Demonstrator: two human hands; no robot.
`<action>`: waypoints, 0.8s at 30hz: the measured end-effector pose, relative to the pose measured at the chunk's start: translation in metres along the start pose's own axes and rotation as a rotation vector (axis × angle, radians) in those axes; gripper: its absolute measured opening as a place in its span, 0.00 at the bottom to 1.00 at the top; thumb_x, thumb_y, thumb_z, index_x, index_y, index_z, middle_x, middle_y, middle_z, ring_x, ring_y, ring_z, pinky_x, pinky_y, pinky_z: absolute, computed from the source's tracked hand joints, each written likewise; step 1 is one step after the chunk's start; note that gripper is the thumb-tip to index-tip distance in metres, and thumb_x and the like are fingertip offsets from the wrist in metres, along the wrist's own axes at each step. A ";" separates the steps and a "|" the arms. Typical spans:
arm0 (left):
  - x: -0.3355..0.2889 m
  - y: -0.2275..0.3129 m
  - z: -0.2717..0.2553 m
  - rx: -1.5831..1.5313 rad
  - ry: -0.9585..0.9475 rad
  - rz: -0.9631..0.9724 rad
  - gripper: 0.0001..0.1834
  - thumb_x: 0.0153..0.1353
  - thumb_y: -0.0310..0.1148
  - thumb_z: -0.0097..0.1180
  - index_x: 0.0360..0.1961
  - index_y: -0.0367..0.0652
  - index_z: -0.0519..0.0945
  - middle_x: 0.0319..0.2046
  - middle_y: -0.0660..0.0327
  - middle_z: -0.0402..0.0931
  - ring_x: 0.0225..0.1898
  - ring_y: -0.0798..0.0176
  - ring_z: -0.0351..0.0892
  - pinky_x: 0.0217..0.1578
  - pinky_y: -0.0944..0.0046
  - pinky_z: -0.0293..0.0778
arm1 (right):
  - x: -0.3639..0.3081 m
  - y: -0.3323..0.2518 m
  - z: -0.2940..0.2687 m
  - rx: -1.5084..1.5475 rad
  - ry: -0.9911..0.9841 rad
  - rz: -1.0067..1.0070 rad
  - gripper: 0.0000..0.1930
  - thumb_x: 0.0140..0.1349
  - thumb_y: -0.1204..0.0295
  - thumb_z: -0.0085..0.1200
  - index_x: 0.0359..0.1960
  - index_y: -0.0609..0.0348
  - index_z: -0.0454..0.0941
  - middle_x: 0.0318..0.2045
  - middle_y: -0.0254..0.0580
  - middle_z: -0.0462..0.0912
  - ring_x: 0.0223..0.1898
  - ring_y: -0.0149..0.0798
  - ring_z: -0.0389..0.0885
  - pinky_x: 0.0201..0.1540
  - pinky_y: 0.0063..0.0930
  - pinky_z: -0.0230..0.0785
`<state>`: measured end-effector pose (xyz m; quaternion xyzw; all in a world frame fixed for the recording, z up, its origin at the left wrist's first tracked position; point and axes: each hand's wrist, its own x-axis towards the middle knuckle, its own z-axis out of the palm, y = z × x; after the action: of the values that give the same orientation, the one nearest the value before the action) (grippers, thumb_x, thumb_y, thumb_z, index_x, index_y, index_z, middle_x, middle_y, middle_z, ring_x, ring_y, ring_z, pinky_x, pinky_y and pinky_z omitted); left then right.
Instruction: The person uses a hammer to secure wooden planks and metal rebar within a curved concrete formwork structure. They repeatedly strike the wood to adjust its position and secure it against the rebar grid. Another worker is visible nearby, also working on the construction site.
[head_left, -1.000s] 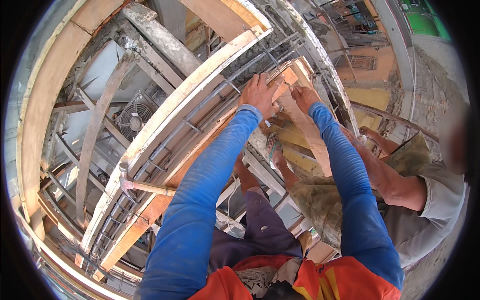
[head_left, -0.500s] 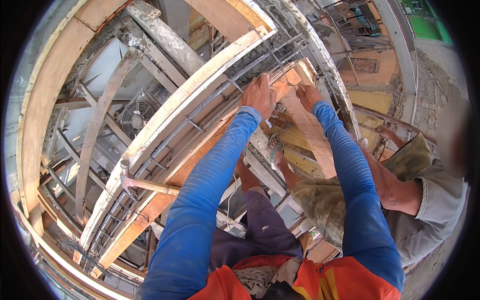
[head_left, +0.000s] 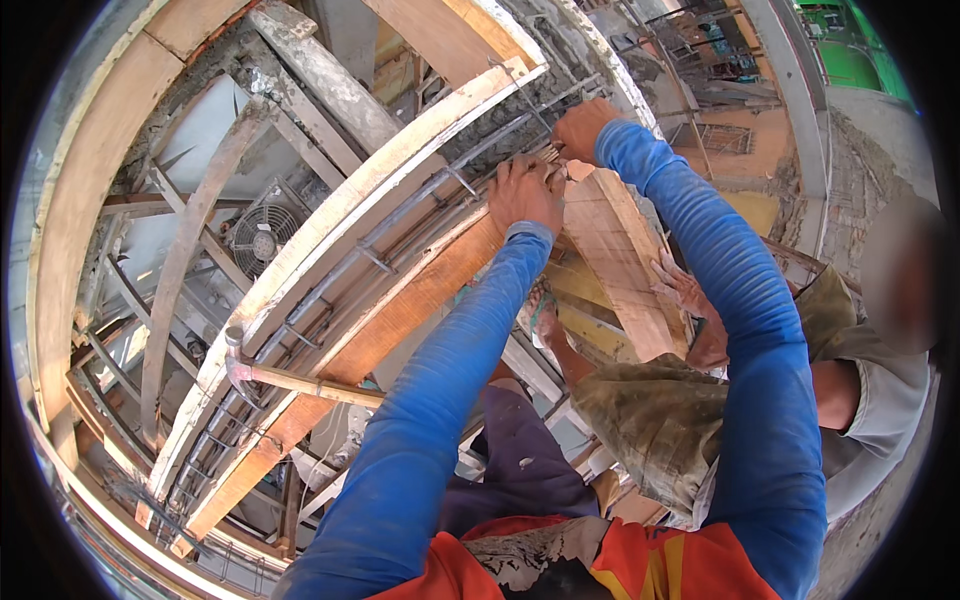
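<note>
My left hand (head_left: pixel 527 195) is closed over the top edge of a long orange-brown wooden board (head_left: pixel 400 295), fingers curled down its far side. Just beyond it, my right hand (head_left: pixel 584 128) makes a fist beside the steel reinforcing bars (head_left: pixel 420 222); whatever it grips is hidden. A wide wooden plank (head_left: pixel 620 265) slopes down from under my hands, and a co-worker's hand (head_left: pixel 685 292) rests against its right side. Across the board and the bars lies a claw hammer (head_left: pixel 310 384), its handle end reaching my left sleeve.
A curved, pale-edged wooden form (head_left: pixel 330 210) runs along the bars' left. Below it are timber struts and a round fan (head_left: pixel 265 238). The co-worker's camouflage-clad leg (head_left: pixel 650 425) is close on the right. A concrete-crusted edge (head_left: pixel 615 60) rises at the far side.
My right hand has moved up and left, beyond the plank's top end, its forearm swinging across. My left hand has shifted slightly. The co-worker's hand now shows against the plank.
</note>
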<state>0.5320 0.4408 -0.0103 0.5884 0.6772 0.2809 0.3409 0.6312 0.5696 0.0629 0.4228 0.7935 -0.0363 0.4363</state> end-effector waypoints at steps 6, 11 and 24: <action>0.001 0.000 -0.001 0.034 -0.018 -0.016 0.14 0.60 0.46 0.62 0.43 0.54 0.88 0.50 0.68 0.77 0.57 0.59 0.70 0.58 0.55 0.66 | -0.016 0.028 0.005 -0.313 0.482 -0.400 0.09 0.64 0.59 0.58 0.39 0.42 0.87 0.44 0.36 0.84 0.50 0.41 0.79 0.61 0.43 0.65; -0.002 -0.002 0.001 -0.025 0.008 0.059 0.11 0.57 0.44 0.65 0.37 0.53 0.89 0.48 0.70 0.78 0.54 0.59 0.70 0.54 0.56 0.65 | -0.014 0.029 0.047 0.153 0.444 -0.193 0.08 0.64 0.64 0.58 0.41 0.49 0.86 0.40 0.39 0.82 0.47 0.49 0.79 0.53 0.41 0.73; -0.005 -0.006 0.003 -0.021 0.092 0.099 0.08 0.52 0.37 0.66 0.35 0.53 0.88 0.46 0.72 0.79 0.52 0.57 0.71 0.50 0.55 0.65 | -0.005 -0.042 0.052 0.610 0.382 0.354 0.19 0.63 0.69 0.58 0.54 0.61 0.74 0.38 0.57 0.86 0.44 0.57 0.85 0.47 0.46 0.78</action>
<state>0.5307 0.4351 -0.0163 0.6042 0.6591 0.3314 0.3013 0.6371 0.5170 0.0212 0.6621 0.7280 -0.1153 0.1350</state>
